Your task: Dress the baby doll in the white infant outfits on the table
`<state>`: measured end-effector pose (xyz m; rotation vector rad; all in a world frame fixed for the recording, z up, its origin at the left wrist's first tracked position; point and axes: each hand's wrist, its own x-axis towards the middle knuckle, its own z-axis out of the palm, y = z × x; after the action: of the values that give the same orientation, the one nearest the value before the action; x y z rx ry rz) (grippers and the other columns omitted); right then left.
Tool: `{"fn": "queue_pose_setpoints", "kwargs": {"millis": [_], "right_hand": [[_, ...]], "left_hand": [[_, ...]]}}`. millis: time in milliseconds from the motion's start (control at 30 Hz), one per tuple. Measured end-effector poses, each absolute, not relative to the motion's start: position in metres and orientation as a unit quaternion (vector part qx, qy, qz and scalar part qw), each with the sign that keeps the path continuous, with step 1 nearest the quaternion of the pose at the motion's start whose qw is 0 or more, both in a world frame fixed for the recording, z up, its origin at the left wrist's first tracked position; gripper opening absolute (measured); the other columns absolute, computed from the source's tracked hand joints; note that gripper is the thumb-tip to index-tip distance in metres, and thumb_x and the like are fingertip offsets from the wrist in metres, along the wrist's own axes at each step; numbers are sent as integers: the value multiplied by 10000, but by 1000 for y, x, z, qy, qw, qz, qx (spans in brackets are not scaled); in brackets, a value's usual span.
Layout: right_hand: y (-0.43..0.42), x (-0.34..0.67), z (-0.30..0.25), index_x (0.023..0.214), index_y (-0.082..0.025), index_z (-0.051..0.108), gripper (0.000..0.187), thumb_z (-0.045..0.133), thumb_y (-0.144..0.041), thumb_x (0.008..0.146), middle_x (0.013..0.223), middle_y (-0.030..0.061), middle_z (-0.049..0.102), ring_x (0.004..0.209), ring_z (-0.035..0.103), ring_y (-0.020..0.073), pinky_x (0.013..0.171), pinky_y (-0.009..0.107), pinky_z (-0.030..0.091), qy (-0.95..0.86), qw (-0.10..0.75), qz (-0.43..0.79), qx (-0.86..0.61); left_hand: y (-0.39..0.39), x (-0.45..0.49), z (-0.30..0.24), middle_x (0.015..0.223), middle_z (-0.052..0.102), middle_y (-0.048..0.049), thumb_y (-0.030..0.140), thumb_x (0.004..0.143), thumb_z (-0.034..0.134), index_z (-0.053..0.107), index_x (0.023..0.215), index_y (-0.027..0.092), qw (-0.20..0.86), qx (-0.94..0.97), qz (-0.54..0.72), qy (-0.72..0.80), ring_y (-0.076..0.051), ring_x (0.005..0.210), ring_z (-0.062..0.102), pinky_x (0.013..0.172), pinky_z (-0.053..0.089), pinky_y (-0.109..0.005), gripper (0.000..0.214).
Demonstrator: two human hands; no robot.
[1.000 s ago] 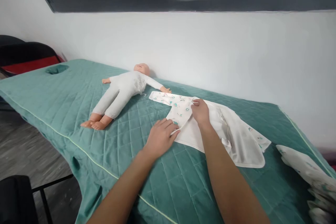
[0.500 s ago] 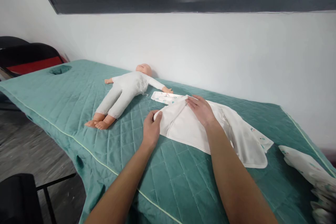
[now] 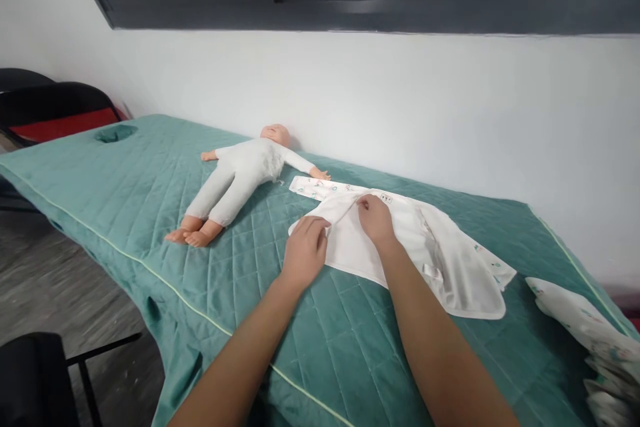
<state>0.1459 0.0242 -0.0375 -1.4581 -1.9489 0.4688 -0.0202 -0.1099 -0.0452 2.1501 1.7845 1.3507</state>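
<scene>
A white baby shirt (image 3: 353, 250) lies spread on the green quilted cover, its front panels folded outward and its printed sleeves stretched to either side. My left hand (image 3: 306, 252) rests over the shirt's left panel, back up, with fingertips closed at the cloth's inner edge. Just right of it, my right hand (image 3: 376, 220) pinches the fabric near the collar; what lies between those fingertips is mostly hidden. Beyond my left hand a baby doll (image 3: 245, 170) in a white cloth body lies on its back, one arm reaching close to the shirt's left sleeve.
Green quilted cover (image 3: 125, 193) drapes over the bed, with a hole near its far left end. Crumpled printed cloth (image 3: 585, 320) sits at the right edge. A white wall (image 3: 400, 93) borders the back. Black chairs (image 3: 55, 107) stand at left, another black seat (image 3: 35, 380) lower left.
My left hand has turned over from gripping the shirt's left edge and moved right onto the panel. The right hand has curled into a pinch, slightly lower, and the left panel lies flatter.
</scene>
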Motion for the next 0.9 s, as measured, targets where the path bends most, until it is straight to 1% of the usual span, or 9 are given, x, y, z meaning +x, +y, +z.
{"fn": "queue_pose_setpoints", "kwargs": {"millis": [67, 133, 233, 333, 400, 467, 600, 667, 900], "right_hand": [[22, 146, -36, 1085, -164, 678, 319, 424, -153, 892, 1212, 127, 674, 1166, 574, 272, 1058, 433, 408, -764, 294, 159, -552], [20, 144, -36, 1197, -180, 650, 351, 456, -181, 905, 1327, 115, 631, 1250, 522, 287, 1095, 436, 366, -788, 264, 145, -537], [18, 141, -36, 1373, -207, 545, 441, 463, -271, 944, 1470, 97, 539, 1370, 432, 289, 1151, 453, 295, -813, 228, 135, -519], [20, 139, -38, 1495, -175, 409, 559, 427, -385, 978, 1580, 112, 407, 1475, 304, 280, 1202, 476, 197, -824, 189, 121, -521], [23, 139, -39, 1548, -155, 317, 635, 377, -456, 992, 1627, 112, 318, 1513, 226, 277, 1215, 495, 156, -828, 148, 102, -531], [27, 139, -39, 1572, -145, 261, 673, 317, -497, 1002, 1646, 108, 268, 1527, 188, 277, 1217, 506, 143, -835, 109, 83, -533], [33, 142, -36, 1573, -145, 268, 693, 263, -539, 1004, 1645, 100, 272, 1528, 192, 262, 1225, 469, 140, -853, 83, 74, -510], [34, 145, -36, 1570, -138, 275, 700, 252, -548, 1004, 1647, 97, 268, 1531, 182, 252, 1229, 447, 137, -855, 83, 74, -506], [22, 185, -40, 1566, -112, 275, 753, 240, -602, 995, 1661, 132, 202, 1546, 138, 257, 1230, 442, 140, -842, 81, 78, -527]], "left_hand": [[-110, -17, -46, 1147, 696, -68, 80, 895, 452, 637, 1093, 211, 12, 740, 388, 549, -224, 1139, 616, 1018, 496, -417, 301], [-109, -15, -47, 1222, 696, -69, 92, 905, 460, 651, 1121, 204, 3, 762, 351, 544, -226, 1222, 600, 1075, 471, -424, 310], [-108, -14, -49, 1331, 663, -62, 144, 927, 476, 656, 1156, 200, 0, 775, 307, 553, -235, 1314, 552, 1137, 425, -447, 296], [-110, -13, -50, 1417, 605, -54, 192, 942, 479, 645, 1195, 219, -2, 777, 275, 566, -254, 1377, 495, 1167, 379, -497, 304], [-112, -13, -49, 1443, 583, -52, 193, 935, 481, 637, 1211, 230, -6, 772, 263, 578, -268, 1405, 461, 1175, 356, -525, 319], [-113, -13, -50, 1451, 575, -49, 143, 904, 480, 634, 1199, 233, -7, 766, 256, 590, -271, 1419, 443, 1176, 351, -530, 344], [-114, -14, -51, 1447, 578, -48, 40, 829, 451, 635, 1127, 218, 1, 756, 258, 601, -262, 1413, 449, 1166, 369, -512, 393], [-114, -15, -51, 1447, 577, -52, 30, 824, 440, 630, 1121, 210, 3, 758, 259, 599, -261, 1405, 458, 1161, 374, -509, 396], [-113, -17, -51, 1392, 621, -63, 71, 866, 446, 642, 1100, 206, 8, 756, 275, 594, -253, 1353, 506, 1136, 401, -493, 333]]}}
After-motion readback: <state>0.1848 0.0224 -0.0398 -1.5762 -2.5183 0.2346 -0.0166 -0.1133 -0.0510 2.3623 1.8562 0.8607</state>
